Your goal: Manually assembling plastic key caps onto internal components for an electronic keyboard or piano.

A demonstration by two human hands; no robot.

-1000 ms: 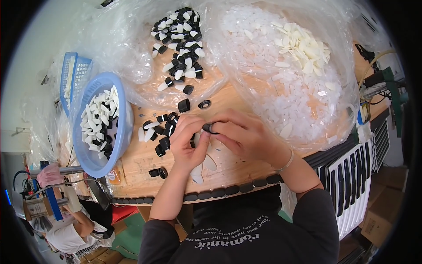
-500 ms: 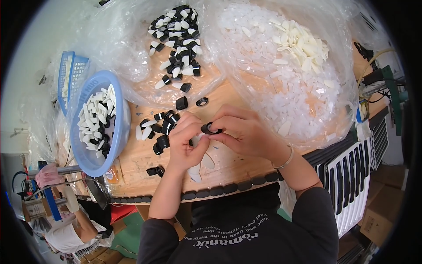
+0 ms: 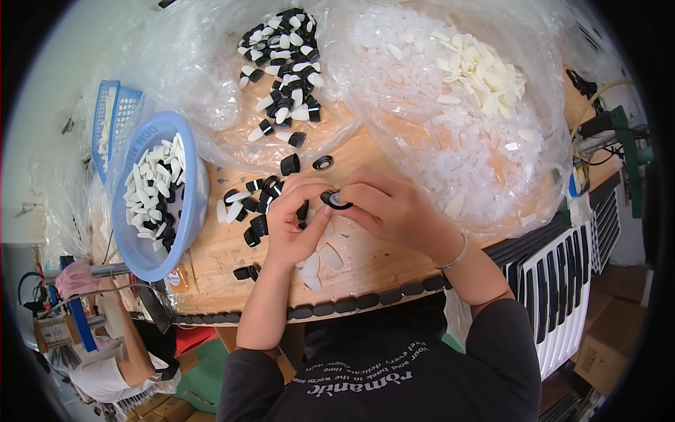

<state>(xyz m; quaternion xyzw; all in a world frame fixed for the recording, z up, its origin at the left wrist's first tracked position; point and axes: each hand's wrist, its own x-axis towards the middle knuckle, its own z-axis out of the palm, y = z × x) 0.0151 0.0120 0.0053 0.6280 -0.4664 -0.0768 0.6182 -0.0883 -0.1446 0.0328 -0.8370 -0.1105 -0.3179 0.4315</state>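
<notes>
Between my hands is a small round black cap (image 3: 338,204), its ring-like rim tilted into view and something pale inside it. My left hand (image 3: 299,219) is closed, with thumb and forefinger on the cap's left side. From the right, the fingers of my right hand (image 3: 394,214) pinch the same cap. White oval pieces (image 3: 329,257) lie on the table just below my hands. A loose black ring (image 3: 323,162) and a black cap (image 3: 290,164) rest beyond them. Left of my left hand are several black caps (image 3: 259,226), some beside or joined to white pieces.
A blue basin (image 3: 195,211) at left holds white and black pieces; a blue basket (image 3: 130,102) stands behind it. Black-and-white pieces (image 3: 281,70) are heaped at the back. Clear plastic (image 3: 422,133) holds cream pieces (image 3: 485,74). Another person (image 3: 116,362) works at lower left.
The black cap has turned between my fingers, showing more of its round rim. My left hand has shifted slightly, uncovering more of the white oval pieces below.
</notes>
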